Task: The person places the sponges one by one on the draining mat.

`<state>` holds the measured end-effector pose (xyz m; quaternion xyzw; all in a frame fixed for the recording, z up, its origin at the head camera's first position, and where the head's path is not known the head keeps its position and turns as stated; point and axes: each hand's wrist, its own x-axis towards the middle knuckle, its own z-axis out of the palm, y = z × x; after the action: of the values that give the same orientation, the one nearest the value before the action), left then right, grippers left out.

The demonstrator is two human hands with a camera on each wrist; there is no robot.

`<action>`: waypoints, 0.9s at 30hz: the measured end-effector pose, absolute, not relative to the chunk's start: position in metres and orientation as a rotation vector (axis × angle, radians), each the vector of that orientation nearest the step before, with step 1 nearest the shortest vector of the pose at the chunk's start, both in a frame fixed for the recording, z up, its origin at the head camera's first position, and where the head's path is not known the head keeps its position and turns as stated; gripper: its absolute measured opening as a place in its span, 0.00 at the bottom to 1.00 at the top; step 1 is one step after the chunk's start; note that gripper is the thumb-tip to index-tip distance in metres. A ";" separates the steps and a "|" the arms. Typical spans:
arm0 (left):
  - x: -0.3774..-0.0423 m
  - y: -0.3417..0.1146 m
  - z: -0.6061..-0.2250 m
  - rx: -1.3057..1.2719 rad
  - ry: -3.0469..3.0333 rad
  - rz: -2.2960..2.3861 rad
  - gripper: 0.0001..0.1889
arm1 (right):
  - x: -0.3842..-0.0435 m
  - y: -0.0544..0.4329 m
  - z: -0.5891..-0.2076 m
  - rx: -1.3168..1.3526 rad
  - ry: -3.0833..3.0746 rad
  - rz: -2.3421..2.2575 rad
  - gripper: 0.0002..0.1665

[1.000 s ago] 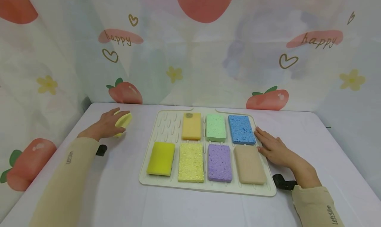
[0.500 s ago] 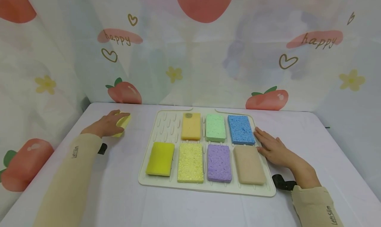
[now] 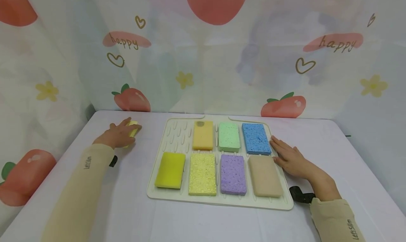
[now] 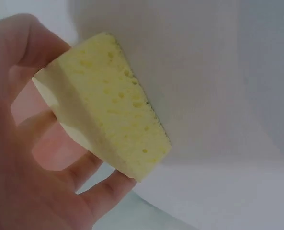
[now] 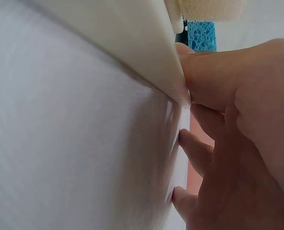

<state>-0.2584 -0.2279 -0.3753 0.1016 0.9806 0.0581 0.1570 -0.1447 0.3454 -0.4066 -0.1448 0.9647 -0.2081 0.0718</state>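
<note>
My left hand (image 3: 115, 136) grips a pale yellow sponge (image 4: 114, 103) over the far left of the table. The left wrist view shows its porous side, a dark strip along one edge, and fingers curled against it. To the right lies a cream tray (image 3: 175, 141) with ridges. My right hand (image 3: 295, 161) rests at the tray's right edge, fingers extended and thumb at the rim. Nearest that hand on the tray are a blue sponge (image 3: 256, 139) and a beige sponge (image 3: 265, 176).
Also on the tray are an orange-yellow sponge (image 3: 203, 135) with a dark spot, a mint sponge (image 3: 229, 137), a bright yellow sponge (image 3: 170, 170), a speckled yellow sponge (image 3: 202, 174) and a purple sponge (image 3: 233, 174). A printed curtain (image 3: 196, 51) stands behind the white table (image 3: 196, 221).
My left hand has moved slightly to the right and nearer with the pale yellow sponge, which has turned in its grip. My right hand and the tray have stayed in place.
</note>
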 end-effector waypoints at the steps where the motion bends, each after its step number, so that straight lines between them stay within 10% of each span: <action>1: -0.258 -0.227 -0.375 0.282 2.811 0.170 0.30 | -0.145 0.345 -0.407 -0.435 2.899 -0.627 0.38; 27: -0.251 -0.203 -0.363 0.359 2.936 0.165 0.25 | -0.144 0.345 -0.405 -0.438 2.889 -0.645 0.38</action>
<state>-0.2507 -0.2029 -0.3630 0.1205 0.9871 0.0553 0.0893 -0.1445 0.3450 -0.4054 -0.1459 0.9628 -0.2148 0.0747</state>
